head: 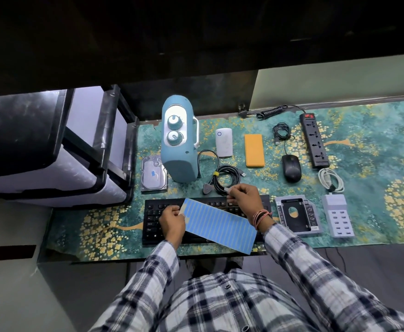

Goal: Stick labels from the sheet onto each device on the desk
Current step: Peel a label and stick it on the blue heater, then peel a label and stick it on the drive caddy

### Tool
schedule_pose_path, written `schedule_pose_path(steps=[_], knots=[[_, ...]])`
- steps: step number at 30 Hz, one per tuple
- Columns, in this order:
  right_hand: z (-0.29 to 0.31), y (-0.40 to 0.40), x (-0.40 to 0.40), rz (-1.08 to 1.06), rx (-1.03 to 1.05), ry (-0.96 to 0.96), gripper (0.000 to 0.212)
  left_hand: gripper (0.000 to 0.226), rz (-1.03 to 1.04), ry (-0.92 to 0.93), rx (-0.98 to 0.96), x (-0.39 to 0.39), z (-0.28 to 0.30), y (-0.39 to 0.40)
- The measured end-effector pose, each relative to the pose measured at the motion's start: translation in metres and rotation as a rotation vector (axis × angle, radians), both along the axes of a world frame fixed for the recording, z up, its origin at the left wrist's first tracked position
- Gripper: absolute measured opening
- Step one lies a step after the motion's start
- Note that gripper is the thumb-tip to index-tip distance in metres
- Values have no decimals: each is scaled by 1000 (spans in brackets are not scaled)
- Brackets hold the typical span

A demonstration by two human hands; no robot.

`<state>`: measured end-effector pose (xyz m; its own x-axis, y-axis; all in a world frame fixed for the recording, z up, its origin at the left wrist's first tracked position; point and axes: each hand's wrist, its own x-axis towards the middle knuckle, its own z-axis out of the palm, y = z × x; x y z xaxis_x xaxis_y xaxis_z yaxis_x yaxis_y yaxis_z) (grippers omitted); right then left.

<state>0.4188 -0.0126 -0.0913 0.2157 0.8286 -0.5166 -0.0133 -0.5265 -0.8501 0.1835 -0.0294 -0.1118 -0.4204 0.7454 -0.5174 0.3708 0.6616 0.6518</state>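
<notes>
My left hand (pixel 172 221) grips the left edge of a blue striped label sheet (pixel 217 225), held over a black keyboard (pixel 153 219). My right hand (pixel 242 200) pinches a small pale label (pixel 227 188) just above the keyboard's top edge, near a coiled black cable (pixel 224 179). Devices lie on the patterned mat: a hard drive (pixel 153 174) with a blue label on it, a teal speaker (pixel 178 144), a white router (pixel 224 142), an orange power bank (pixel 254 150), a black mouse (pixel 291 167), a power strip (pixel 314 140), a drive caddy (pixel 296 215) and a USB charger hub (pixel 337 215).
A black and white drawer unit (pixel 52 144) stands at the left of the desk. A white cable (pixel 331 180) and a thin black cable (pixel 281 131) lie near the mouse. The desk's front edge (pixel 124 257) runs just before my body.
</notes>
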Motion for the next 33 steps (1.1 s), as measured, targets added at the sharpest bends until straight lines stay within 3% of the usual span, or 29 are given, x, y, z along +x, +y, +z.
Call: schedule_pose_path(steps=[6, 11, 13, 16, 22, 24, 33], knots=[[-12, -16, 28, -94, -64, -31, 16, 31, 18, 197, 18, -8, 8, 17], [-17, -26, 46, -171, -99, -17, 16, 35, -222, 471, 157, 14, 6, 15], [-18, -30, 52, -198, -110, -16, 18, 32, -361, 375, 263, 39, 8, 12], [-21, -38, 67, -236, -140, -127, 21, 27, -610, 91, 253, 89, 15, 6], [-10, -56, 109, -374, -148, -532, 24, 32, -806, -416, -145, 194, 36, -15], [-10, -64, 127, -435, -145, -603, 21, 12, -896, -418, -194, 223, 40, -22], [-13, -82, 163, -301, -261, -717, 25, 14, -910, -277, -289, 271, 40, -33]])
